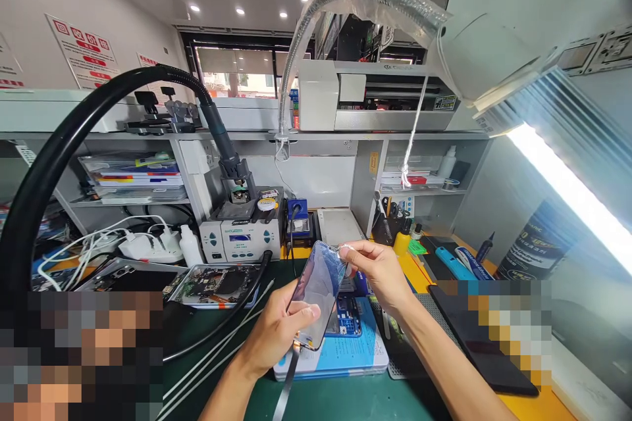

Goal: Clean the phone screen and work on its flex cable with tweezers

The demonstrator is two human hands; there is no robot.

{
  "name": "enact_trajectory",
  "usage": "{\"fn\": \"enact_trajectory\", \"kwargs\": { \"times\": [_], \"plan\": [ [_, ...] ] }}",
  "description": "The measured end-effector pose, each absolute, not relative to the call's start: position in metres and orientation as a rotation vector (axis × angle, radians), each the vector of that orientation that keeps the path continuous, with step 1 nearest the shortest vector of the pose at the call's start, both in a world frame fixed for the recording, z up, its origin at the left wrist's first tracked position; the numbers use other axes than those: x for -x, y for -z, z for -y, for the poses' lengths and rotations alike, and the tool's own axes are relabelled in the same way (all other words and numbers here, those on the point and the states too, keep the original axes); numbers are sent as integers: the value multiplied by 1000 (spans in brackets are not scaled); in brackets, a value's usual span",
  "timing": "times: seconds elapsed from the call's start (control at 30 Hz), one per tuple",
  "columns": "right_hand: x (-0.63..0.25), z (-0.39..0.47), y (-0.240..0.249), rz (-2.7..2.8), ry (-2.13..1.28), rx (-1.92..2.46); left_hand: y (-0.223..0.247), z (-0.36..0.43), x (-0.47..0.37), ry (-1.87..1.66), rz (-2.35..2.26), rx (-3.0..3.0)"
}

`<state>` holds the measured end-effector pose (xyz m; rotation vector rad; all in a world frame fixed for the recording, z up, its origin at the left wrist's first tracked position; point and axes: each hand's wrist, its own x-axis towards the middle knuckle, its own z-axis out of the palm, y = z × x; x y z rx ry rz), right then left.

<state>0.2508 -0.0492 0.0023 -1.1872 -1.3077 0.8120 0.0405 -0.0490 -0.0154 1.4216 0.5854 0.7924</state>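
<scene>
While its lower end points back toward the person, the phone screen has its upper end directed away, toward the rear of the worktop, and its long axis slants a little to the right as it goes. Its broad face is turned up toward the head camera, and it is held in the air above an opened phone that shows a blue board. That phone rests on a blue-and-white flat box, which lies on a green mat.

The left hand has its grip around the screen's lower left part, the thumb laid across the face. The right hand has its grip pinched at the upper right corner, where a small whitish scrap shows at the fingertips; it is too small to identify. From the lower end, a grey ribbon-like strip runs down toward the person; how it joins the screen cannot be told.

Beyond the left hand stands a hot-air rework station, with opened device parts nearer. A black flat slab lies right of the right forearm.
</scene>
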Motion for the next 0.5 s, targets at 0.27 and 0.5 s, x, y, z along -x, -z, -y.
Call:
{"fn": "enact_trajectory", "kwargs": {
  "times": [0.27, 0.5],
  "plan": [
    [-244, 51, -2, 1418, -732, 1201, 13, 52, -43, -674, -533, -1432],
    [-241, 52, 6, 1564, -310, 1200, 11, 54, -45, -611, -511, -1437]
  ]
}}
